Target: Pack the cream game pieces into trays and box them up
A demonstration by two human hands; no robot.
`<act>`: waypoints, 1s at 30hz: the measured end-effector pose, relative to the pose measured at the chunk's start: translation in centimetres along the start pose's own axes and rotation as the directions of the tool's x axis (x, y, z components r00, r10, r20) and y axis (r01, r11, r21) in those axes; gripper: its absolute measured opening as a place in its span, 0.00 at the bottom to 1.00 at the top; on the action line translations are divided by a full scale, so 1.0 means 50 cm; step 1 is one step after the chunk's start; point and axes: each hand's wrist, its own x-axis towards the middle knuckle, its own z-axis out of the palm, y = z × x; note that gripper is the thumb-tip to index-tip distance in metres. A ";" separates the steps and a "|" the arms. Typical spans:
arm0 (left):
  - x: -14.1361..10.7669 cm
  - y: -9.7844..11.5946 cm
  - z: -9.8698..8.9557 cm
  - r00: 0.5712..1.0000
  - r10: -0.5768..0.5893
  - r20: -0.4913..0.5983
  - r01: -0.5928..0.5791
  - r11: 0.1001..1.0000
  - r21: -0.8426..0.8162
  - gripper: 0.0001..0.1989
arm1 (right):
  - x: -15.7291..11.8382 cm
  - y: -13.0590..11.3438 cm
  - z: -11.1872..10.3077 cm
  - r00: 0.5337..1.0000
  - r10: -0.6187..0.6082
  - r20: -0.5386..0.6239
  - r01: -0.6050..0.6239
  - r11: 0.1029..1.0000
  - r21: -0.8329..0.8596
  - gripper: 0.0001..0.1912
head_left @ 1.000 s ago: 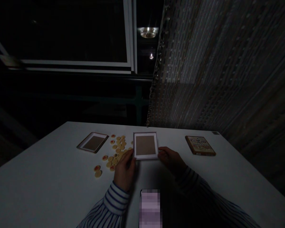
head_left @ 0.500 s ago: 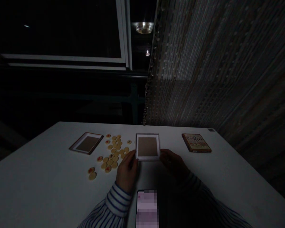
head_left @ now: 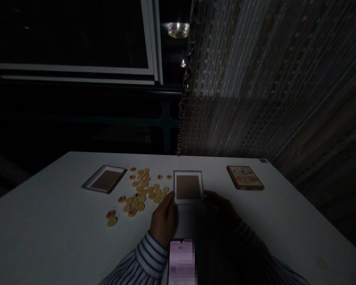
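Observation:
A shallow open box (head_left: 189, 187) with a pale rim and a bare brown bottom is between my hands near the middle of the table. My left hand (head_left: 163, 217) grips its left side, fingers closed along the edge. At the opposite edge, my right hand (head_left: 221, 206) is closed on the box's right side, though shadow blurs its fingers. Loose xiangqi pieces (head_left: 140, 207), round and cream-coloured, lie scattered to the left of my left hand. A few show red or black characters; many show plain faces.
Another open shallow box (head_left: 108, 180) lies farther left on the white table (head_left: 56, 233). To the right is a flat box with a printed cover (head_left: 245, 177). A lit phone (head_left: 181, 261) is at the near edge, below my hands. Beaded strings (head_left: 225, 99) hang behind the table.
Both hands have shifted the box slightly right and toward me. Several pieces beside its left edge, hidden before, now show. The whole view has also moved slightly.

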 end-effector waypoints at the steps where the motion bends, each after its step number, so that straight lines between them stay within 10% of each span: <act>1: -0.002 -0.004 0.004 1.000 0.012 0.004 -0.012 1.000 0.006 0.19 | -0.002 0.003 0.000 1.000 0.005 0.004 -0.005 1.000 -0.007 0.18; 30: -0.007 -0.040 0.032 0.986 0.048 0.157 -0.068 0.990 0.127 0.20 | -0.022 -0.005 -0.008 0.974 0.183 0.136 -0.165 0.977 -0.131 0.20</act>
